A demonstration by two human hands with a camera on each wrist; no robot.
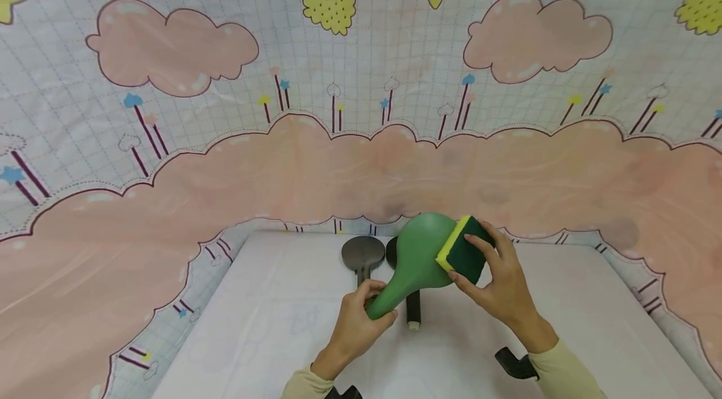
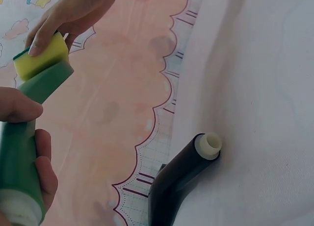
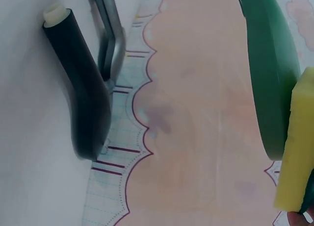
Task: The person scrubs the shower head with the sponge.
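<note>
My left hand grips the handle of a large green spoon, tilted up over the table with its broad rounded head to the right. The handle's pale end shows at the lower left of the left wrist view. In my right hand is a yellow and dark green sponge, pinched between thumb and fingers. The sponge's yellow side lies against the spoon head in the right wrist view. Only fingertips of the right hand show there.
Behind the green spoon, a black utensil with a pale handle tip lies on the white table. Left of it lies a dark grey round-headed utensil. A patterned cloth with clouds and stars hangs behind the table.
</note>
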